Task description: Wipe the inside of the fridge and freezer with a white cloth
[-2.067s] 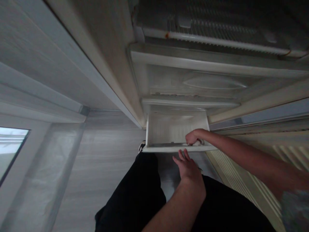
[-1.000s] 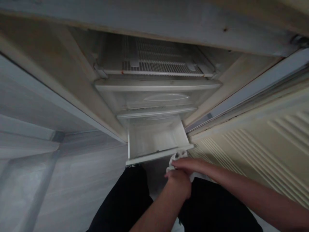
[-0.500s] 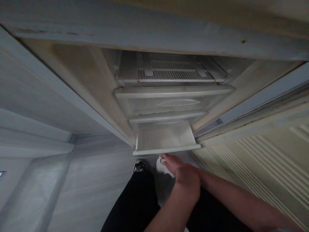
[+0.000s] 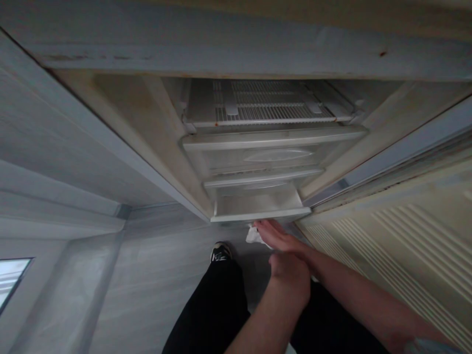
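My right hand (image 4: 276, 235) reaches to the front edge of the lowest white drawer (image 4: 236, 216) of an open freezer. It holds a crumpled white cloth (image 4: 252, 236) just below the drawer's front rim, with the fingers lying over it. My left hand (image 4: 290, 274) hovers a little nearer to me, close to the right wrist. Only its back shows and its fingers are hidden. The drawer sticks out only a short way and nothing shows inside it.
Above the drawer are two shut drawers (image 4: 273, 157) and a wire shelf (image 4: 263, 105). The ribbed freezer door (image 4: 398, 236) stands open at the right. My black trouser leg and shoe (image 4: 220, 253) stand on the grey floor below.
The lowest drawer has slid further into the freezer. My right hand has moved with the cloth from inside the drawer to below its front edge, and my left hand has drawn back.
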`<action>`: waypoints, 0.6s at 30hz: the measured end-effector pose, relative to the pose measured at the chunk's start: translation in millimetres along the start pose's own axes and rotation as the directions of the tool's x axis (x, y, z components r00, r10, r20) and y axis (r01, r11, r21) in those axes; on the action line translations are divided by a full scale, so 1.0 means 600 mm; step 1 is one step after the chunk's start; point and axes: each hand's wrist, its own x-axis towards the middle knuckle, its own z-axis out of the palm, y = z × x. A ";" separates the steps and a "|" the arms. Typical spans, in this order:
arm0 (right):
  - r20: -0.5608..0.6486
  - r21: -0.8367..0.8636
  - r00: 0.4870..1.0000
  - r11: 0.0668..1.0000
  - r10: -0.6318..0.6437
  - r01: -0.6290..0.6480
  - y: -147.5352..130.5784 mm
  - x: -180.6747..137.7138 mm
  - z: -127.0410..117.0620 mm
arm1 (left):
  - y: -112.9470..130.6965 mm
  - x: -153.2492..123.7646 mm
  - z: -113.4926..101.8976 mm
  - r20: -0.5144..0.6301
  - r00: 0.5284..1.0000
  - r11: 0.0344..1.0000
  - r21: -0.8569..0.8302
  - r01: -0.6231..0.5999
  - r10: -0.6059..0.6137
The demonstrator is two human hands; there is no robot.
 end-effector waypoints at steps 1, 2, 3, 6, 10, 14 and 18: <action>0.003 -0.086 1.000 0.996 -0.008 0.008 0.005 0.009 -0.008 | -0.002 -0.002 -0.002 0.021 1.000 1.000 0.011 -0.002 0.002; 0.008 -0.172 1.000 0.985 -0.018 0.019 0.011 0.020 -0.016 | -0.004 -0.002 -0.004 0.042 0.999 1.000 0.022 0.000 0.000; 0.015 -0.246 0.999 0.969 -0.033 0.036 0.016 0.030 -0.023 | -0.006 -0.002 -0.006 0.060 0.998 0.999 0.032 0.002 -0.004; 0.032 -0.355 0.996 0.930 -0.083 0.089 0.022 0.061 -0.037 | -0.006 0.000 -0.008 0.092 0.996 0.998 0.057 0.004 -0.010; -0.014 -0.353 0.996 0.932 -0.094 0.083 0.007 0.106 -0.049 | 0.000 0.003 -0.008 0.115 0.993 0.996 0.084 -0.005 -0.004; -0.037 -0.317 0.997 0.947 -0.066 0.051 -0.016 0.148 -0.055 | 0.012 0.011 -0.009 0.120 0.993 0.996 0.089 -0.012 0.001; -0.044 -0.239 0.996 0.969 -0.074 0.061 -0.021 0.139 -0.057 | 0.021 0.025 -0.016 0.101 0.994 0.995 0.092 -0.046 0.037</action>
